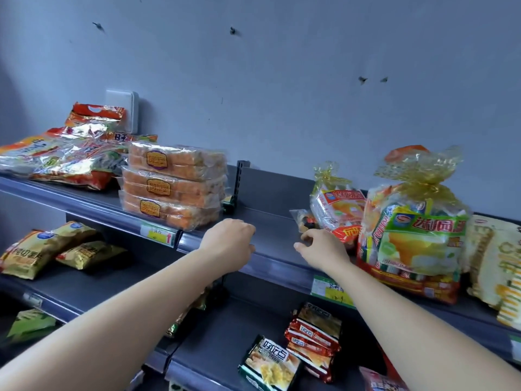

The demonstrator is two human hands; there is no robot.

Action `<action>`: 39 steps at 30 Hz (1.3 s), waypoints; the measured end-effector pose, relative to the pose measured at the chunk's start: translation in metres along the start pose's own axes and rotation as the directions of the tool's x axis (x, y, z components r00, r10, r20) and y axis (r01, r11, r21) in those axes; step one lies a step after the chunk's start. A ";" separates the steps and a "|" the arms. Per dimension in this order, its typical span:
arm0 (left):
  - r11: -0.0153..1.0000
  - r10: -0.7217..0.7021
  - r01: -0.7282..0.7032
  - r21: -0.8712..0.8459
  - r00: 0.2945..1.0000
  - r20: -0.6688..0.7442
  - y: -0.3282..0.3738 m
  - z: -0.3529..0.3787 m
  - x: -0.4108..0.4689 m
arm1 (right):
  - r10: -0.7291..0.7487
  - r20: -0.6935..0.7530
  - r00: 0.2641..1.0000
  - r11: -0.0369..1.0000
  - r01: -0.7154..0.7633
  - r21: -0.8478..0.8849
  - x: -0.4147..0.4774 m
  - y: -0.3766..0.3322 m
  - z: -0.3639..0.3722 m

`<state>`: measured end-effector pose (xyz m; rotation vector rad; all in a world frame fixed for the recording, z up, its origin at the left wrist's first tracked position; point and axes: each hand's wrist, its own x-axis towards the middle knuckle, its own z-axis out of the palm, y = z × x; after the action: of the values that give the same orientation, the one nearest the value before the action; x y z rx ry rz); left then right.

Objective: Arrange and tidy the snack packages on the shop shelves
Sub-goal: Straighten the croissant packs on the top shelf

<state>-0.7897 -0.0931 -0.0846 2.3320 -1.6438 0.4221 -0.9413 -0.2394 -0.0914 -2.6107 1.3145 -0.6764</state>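
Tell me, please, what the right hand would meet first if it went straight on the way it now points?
Most likely the small clear snack packet on the top shelf, just past the right hand; the gold-tied gift bag stands close behind. Depth is unclear.

Place: a small shop.
Evidence: tiered grey shelves, price labels on their front rails at 8 o'clock, stacked snack packages.

Arms outstretched; left hand curled, right hand half-curled.
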 end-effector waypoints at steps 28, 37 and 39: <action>0.976 0.113 -0.117 -0.183 0.993 -0.034 -0.031 0.056 0.119 | 0.206 -0.109 0.972 0.813 -0.108 0.572 0.121 -0.025 0.012; 0.778 0.202 -0.216 -0.590 0.975 -0.090 -0.045 0.039 0.093 | 0.342 0.186 0.921 0.055 -0.218 0.974 0.078 -0.089 -0.015; 0.796 0.160 -0.238 -0.557 0.969 -0.187 -0.047 0.038 0.085 | 0.327 0.245 0.913 -0.035 -0.248 0.968 0.070 -0.097 -0.018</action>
<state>-0.7149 -0.1652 -0.0894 1.6570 -1.6666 0.0826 -0.8426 -0.2349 -0.0217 -1.0248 0.7408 -1.0493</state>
